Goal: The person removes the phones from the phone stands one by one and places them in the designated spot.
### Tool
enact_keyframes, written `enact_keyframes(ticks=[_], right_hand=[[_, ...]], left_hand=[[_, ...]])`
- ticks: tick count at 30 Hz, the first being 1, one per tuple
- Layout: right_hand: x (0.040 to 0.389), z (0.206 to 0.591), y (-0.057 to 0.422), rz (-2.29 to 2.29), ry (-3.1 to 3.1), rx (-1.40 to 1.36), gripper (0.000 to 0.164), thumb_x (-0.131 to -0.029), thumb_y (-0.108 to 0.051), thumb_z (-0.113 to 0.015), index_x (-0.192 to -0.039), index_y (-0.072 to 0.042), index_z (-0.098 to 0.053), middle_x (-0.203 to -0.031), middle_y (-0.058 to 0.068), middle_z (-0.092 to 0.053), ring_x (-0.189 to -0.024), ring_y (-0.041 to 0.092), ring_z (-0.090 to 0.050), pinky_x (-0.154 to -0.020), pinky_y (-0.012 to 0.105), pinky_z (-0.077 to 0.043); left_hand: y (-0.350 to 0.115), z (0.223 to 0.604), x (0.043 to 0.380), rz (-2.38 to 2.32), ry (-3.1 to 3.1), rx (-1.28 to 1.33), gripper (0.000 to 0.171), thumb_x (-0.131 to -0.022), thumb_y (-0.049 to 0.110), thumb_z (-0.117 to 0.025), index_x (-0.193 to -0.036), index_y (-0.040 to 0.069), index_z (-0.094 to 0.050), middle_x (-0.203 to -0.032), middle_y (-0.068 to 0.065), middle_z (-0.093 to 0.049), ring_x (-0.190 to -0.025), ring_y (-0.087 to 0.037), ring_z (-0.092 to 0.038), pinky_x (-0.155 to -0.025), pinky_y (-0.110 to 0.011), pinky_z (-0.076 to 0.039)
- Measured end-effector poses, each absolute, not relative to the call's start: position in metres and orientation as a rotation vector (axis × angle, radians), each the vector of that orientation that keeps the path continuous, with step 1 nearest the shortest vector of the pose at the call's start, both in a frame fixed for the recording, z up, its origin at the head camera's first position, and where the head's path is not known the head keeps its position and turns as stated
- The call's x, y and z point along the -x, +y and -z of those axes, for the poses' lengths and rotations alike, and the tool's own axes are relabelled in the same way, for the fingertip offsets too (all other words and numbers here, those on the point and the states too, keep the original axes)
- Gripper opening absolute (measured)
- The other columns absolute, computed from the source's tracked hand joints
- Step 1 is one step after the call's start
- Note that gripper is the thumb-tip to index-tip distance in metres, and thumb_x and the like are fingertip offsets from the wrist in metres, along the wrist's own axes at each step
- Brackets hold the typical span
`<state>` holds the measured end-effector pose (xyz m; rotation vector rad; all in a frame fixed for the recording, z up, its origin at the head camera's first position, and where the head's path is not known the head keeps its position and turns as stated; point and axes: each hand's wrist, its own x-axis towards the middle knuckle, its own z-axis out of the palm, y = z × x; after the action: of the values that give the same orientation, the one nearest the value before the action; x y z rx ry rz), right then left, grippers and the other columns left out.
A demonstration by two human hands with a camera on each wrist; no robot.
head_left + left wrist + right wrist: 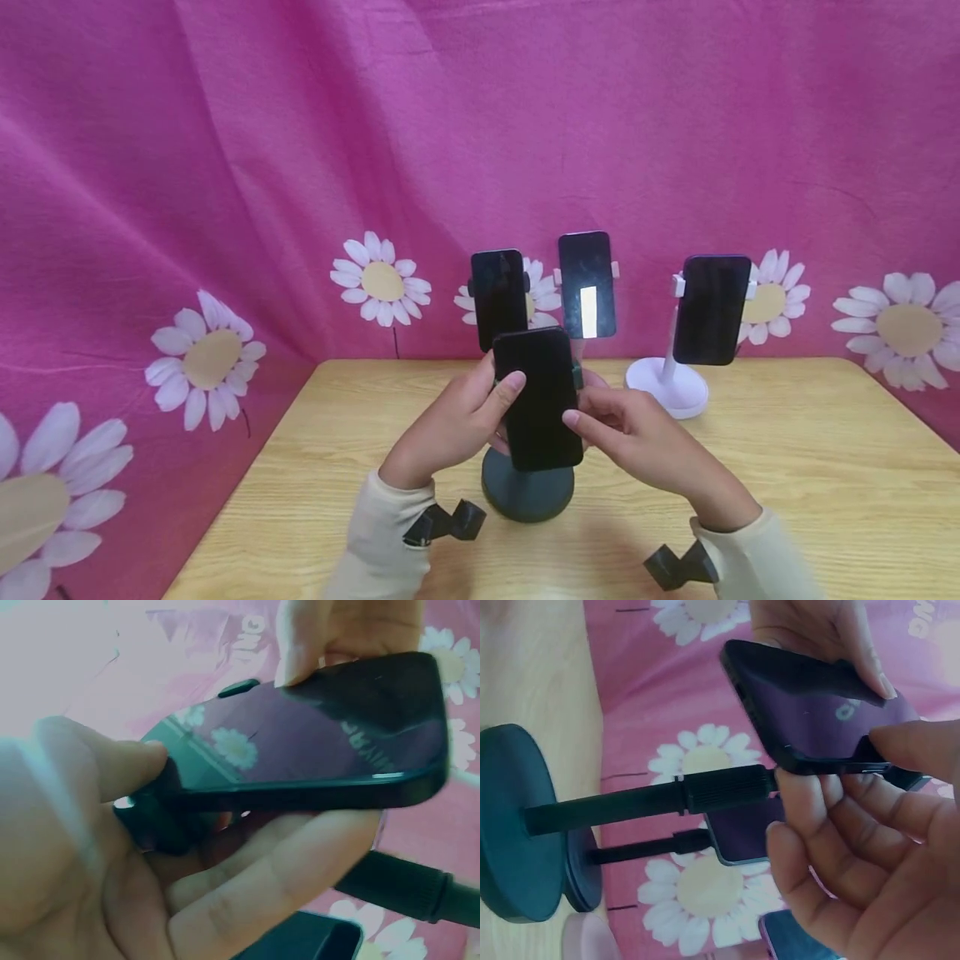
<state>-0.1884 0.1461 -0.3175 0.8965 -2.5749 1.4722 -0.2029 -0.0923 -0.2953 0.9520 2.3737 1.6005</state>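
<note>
A black smartphone [542,408] with a dark screen stands upright at the head of a dark green phone stand [607,810], whose round base [527,493] rests on the table. My left hand [461,417] grips the phone's left edge, thumb over the screen and fingers behind it. From the other side my right hand [637,429] pinches the lower right edge, thumb on the front. In the left wrist view, a dark clamp piece [161,821] shows beside my left thumb. Much of the stand's holder is hidden behind the phone.
Behind stand two more held phones, one in a dark clamp [499,296] and one in a pink clamp [587,283]. Farther right, a white stand [666,387] carries another phone [712,310]. A pink daisy-print cloth [525,125] hangs behind the wooden table [300,500].
</note>
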Motion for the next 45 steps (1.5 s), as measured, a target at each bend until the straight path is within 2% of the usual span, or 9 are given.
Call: enact_keyframes(ticks=[3,11,14,17,19,24,28,38,45], right_hand=[[0.19,0.314,0.151,-1.511,-2.57,-0.938,0.016,-0.095,-0.023,-0.062,-0.107,-0.013,-0.069,-0.106,0.002,-0.071,-0.089,0.018,-0.066,-0.071,0.035,-0.056],[0.195,0.315,0.155,-1.555,-2.581,-1.018,0.019,-0.097,-0.02,-0.059,-0.111,-0.01,-0.068,-0.101,0.002,-0.072,-0.081,0.02,-0.067,-0.073,0.034,-0.055],[0.199,0.318,0.152,-1.682,-2.568,-1.069,0.023,-0.098,-0.019,-0.058,-0.116,-0.01,-0.068,-0.115,0.007,-0.067,-0.103,0.026,-0.061,-0.082,0.037,-0.054],[0.204,0.325,0.144,-1.898,-2.541,-1.067,0.026,-0.098,-0.022,-0.056,-0.119,-0.011,-0.068,-0.138,0.008,-0.045,-0.128,0.029,-0.036,-0.093,0.041,-0.048],[0.207,0.332,0.137,-2.123,-2.444,-1.109,0.03,-0.1,-0.021,-0.053,-0.123,-0.007,-0.064,-0.143,0.012,-0.034,-0.131,0.034,-0.033,-0.097,0.045,-0.045],[0.215,0.348,0.121,-2.752,-1.939,-1.401,0.039,-0.103,-0.015,-0.039,-0.141,-0.004,-0.035,-0.135,0.025,-0.05,-0.118,0.043,-0.055,-0.099,0.054,-0.042],[0.218,0.355,0.114,-2.966,-1.636,-1.552,0.04,-0.104,-0.022,-0.036,-0.141,-0.008,-0.032,-0.13,0.023,-0.056,-0.117,0.04,-0.057,-0.098,0.057,-0.041],[0.212,0.355,0.098,-2.968,-1.543,-1.387,0.03,-0.103,-0.02,-0.03,-0.131,-0.012,-0.04,-0.104,0.014,-0.063,-0.088,0.025,-0.064,-0.08,0.042,-0.055],[0.211,0.352,0.094,-2.973,-1.556,-1.236,0.03,-0.103,-0.015,-0.031,-0.13,-0.01,-0.04,-0.105,0.013,-0.06,-0.085,0.023,-0.063,-0.077,0.041,-0.056]], left_hand=[[-0.088,0.295,0.202,-1.615,2.378,-0.959,0.041,-0.103,0.027,-0.046,-0.142,0.028,-0.034,-0.112,-0.008,-0.064,-0.079,-0.018,-0.07,-0.06,-0.036,-0.058],[-0.086,0.294,0.203,-1.616,2.399,-1.011,0.041,-0.101,0.034,-0.048,-0.14,0.031,-0.035,-0.111,-0.004,-0.063,-0.078,-0.016,-0.069,-0.06,-0.036,-0.058],[-0.087,0.293,0.205,-1.602,2.427,-1.028,0.04,-0.101,0.034,-0.048,-0.14,0.031,-0.036,-0.111,-0.002,-0.064,-0.076,-0.018,-0.067,-0.06,-0.036,-0.058],[-0.088,0.293,0.206,-1.589,2.448,-1.033,0.04,-0.101,0.035,-0.048,-0.14,0.032,-0.036,-0.114,0.0,-0.063,-0.079,-0.02,-0.065,-0.062,-0.037,-0.057],[-0.089,0.294,0.207,-1.596,2.438,-1.029,0.041,-0.101,0.035,-0.047,-0.14,0.032,-0.036,-0.119,0.001,-0.062,-0.087,-0.019,-0.066,-0.068,-0.037,-0.058],[-0.089,0.298,0.208,-1.593,2.444,-1.059,0.04,-0.102,0.033,-0.047,-0.141,0.03,-0.038,-0.127,0.004,-0.059,-0.108,-0.013,-0.062,-0.092,-0.04,-0.051],[-0.088,0.301,0.209,-1.595,2.463,-1.075,0.039,-0.102,0.031,-0.048,-0.139,0.028,-0.04,-0.124,0.006,-0.061,-0.109,-0.011,-0.06,-0.097,-0.042,-0.046],[-0.093,0.306,0.213,-1.574,2.533,-1.119,0.035,-0.099,0.032,-0.054,-0.133,0.026,-0.05,-0.1,0.005,-0.066,-0.077,-0.012,-0.066,-0.085,-0.038,-0.052],[-0.11,0.307,0.223,-1.495,2.764,-1.188,0.01,-0.091,0.025,-0.067,-0.089,0.016,-0.062,-0.08,0.007,-0.062,-0.077,-0.01,-0.062,-0.069,-0.033,-0.054]])
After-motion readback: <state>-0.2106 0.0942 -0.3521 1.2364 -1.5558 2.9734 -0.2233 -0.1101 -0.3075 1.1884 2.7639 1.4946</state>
